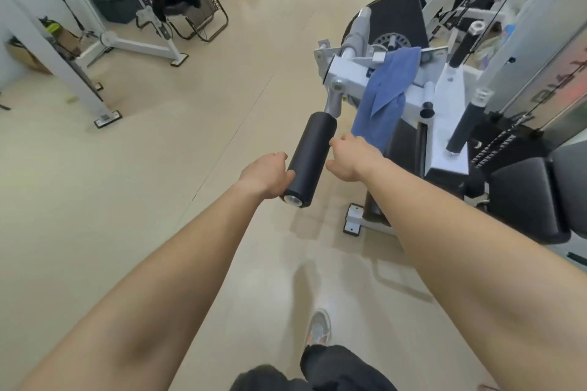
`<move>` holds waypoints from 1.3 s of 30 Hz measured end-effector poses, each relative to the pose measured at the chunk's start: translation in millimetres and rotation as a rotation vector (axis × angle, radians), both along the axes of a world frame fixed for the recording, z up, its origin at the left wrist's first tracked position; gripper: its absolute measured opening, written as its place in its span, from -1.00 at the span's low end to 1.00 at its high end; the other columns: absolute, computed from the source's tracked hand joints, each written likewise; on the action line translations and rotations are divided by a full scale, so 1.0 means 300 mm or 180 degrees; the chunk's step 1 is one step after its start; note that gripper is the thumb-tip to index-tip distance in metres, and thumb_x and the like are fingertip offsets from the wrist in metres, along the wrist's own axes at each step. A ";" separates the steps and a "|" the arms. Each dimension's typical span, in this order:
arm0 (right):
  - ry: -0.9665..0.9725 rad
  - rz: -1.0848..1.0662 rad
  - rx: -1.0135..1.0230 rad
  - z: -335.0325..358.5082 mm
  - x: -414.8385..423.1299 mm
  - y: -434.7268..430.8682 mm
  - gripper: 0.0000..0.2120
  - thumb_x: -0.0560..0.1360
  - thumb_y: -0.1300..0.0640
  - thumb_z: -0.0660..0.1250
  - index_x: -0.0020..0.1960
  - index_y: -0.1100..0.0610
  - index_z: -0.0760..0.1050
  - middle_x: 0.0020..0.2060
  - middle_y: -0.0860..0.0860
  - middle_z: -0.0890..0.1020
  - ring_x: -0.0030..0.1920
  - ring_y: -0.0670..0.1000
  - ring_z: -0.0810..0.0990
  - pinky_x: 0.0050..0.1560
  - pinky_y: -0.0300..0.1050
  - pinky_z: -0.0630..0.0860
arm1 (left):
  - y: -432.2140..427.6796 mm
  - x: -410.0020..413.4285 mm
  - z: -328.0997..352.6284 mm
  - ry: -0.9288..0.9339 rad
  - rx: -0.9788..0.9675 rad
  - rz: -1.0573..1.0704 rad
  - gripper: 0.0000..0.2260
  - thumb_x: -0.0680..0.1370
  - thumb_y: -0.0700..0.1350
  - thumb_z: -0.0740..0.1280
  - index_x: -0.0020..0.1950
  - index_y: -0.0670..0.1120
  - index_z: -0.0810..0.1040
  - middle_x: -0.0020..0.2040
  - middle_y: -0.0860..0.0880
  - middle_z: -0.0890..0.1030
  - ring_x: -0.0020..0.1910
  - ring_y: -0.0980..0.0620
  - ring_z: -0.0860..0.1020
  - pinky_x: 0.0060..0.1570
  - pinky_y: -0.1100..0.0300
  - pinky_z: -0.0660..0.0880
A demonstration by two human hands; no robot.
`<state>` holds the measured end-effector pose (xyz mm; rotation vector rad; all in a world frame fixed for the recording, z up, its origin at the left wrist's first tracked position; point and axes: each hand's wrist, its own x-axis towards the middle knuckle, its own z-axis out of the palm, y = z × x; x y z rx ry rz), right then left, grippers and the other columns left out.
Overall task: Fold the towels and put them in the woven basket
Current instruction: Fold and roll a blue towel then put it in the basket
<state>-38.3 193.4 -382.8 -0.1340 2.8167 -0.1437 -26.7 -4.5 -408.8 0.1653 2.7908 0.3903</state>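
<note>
Towel (384,89) draped over a machine (347,71), centre right; left grip (266,174) and right grip (352,157) reach to collect it (fingers hidden; hold unclear).

Both bare arms are stretching forward, nearly straight, backs of the hands facing up. The left hand (265,176) is hanging loosely curled, slightly behind the right hand (354,157), whose fingers are bending down out of sight.

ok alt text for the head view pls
A left hand and right hand reach toward a blue towel draped over a white gym machine, a black foam roller between them. The right hand is at the towel's lower end.
</note>
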 end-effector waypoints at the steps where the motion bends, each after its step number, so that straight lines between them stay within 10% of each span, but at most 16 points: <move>1: 0.0100 -0.0073 -0.0003 0.015 -0.061 0.030 -0.54 0.56 0.00 0.17 0.43 0.10 0.31 0.33 0.13 0.40 0.28 0.20 0.40 0.09 0.15 0.48 | 0.030 -0.067 0.011 0.0051 0.0082 -0.0004 -0.57 0.59 0.05 0.15 0.43 -0.08 0.34 0.32 -0.07 0.49 0.26 -0.11 0.48 0.17 -0.02 0.47; 17: 0.0749 -0.1511 0.0255 0.041 -0.665 0.427 -0.55 0.52 -0.04 0.29 0.33 0.13 0.34 0.28 0.15 0.40 0.26 0.22 0.39 0.11 0.11 0.41 | 0.580 -0.878 0.066 0.1470 0.0241 -0.1450 -0.63 0.51 0.15 0.28 0.26 0.03 0.51 0.19 0.00 0.58 0.22 -0.11 0.45 0.13 0.00 0.34; 39: 0.0108 -0.2599 -0.1148 -0.075 -0.546 0.333 -0.84 0.47 0.23 0.38 0.04 0.10 0.58 -0.08 0.07 0.61 -0.13 0.07 0.61 -0.04 0.02 0.62 | 0.667 -0.926 -0.099 0.0845 0.1088 -0.2367 -0.73 0.52 -0.11 0.26 0.21 -0.01 0.41 -0.08 -0.07 0.61 -0.09 -0.14 0.53 -0.09 -0.06 0.48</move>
